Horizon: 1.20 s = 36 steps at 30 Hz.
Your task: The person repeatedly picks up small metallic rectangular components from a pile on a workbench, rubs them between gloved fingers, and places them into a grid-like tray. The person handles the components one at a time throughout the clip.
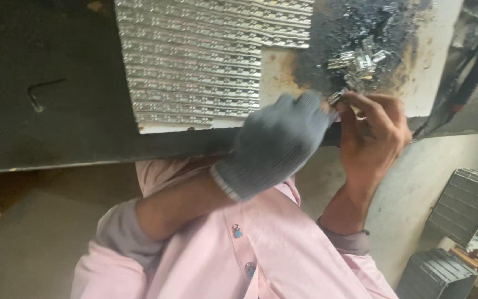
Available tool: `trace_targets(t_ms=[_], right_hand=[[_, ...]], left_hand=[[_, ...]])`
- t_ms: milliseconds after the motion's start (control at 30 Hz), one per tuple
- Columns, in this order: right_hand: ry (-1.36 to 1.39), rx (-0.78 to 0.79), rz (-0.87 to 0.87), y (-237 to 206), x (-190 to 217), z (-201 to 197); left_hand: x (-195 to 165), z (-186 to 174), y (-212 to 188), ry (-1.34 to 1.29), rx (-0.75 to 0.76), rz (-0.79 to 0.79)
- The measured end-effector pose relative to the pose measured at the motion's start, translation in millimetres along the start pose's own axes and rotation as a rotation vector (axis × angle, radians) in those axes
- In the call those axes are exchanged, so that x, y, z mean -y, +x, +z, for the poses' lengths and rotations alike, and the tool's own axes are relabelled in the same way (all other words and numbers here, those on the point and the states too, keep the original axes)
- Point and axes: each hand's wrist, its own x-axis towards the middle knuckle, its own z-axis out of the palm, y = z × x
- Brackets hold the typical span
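Right now, held part: a small shiny metal piece sits pinched at the fingertips, just over the near edge of the worktop, close under the loose pile so the next one is an easy reach.
Right hand: bare, fingers curled in and closed on the metal piece; bare skin likely gives a finer grip.
Left hand: in a grey knit glove, blurred, touching or almost touching the same piece; whether it grips cannot be told.
Loose pile: small metal pieces heaped on a dark, greasy patch.
Sorted rows: like pieces laid flat in tight, even lines on a pale sheet.
Worktop: dark; a bent hex key lies well apart to the left.
Crates: grey, on the floor at right.
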Motion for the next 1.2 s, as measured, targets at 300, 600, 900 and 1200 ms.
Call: trace_targets(t_ms=[300,600,900,1200], right_hand=[[0.508,-0.209,0.294,-13.6,-27.0,5.6],[0.500,0.031,0.012,-30.0,31.1,18.7],[0.250,0.103,-0.399,-12.3,84.6,56.2],[0.178,0.163,-0.409,-9.5,90.4,64.0]], left_hand=[[-9.8,39.7,38.4,0.090,0.128,0.063],[22.0,-62.3,-64.3,-0.305,0.047,-0.054],[63.6,-67.9,-102.0,-0.004,0.032,-0.053],[66.4,-58.3,-102.6,-0.102,-0.007,-0.179]])
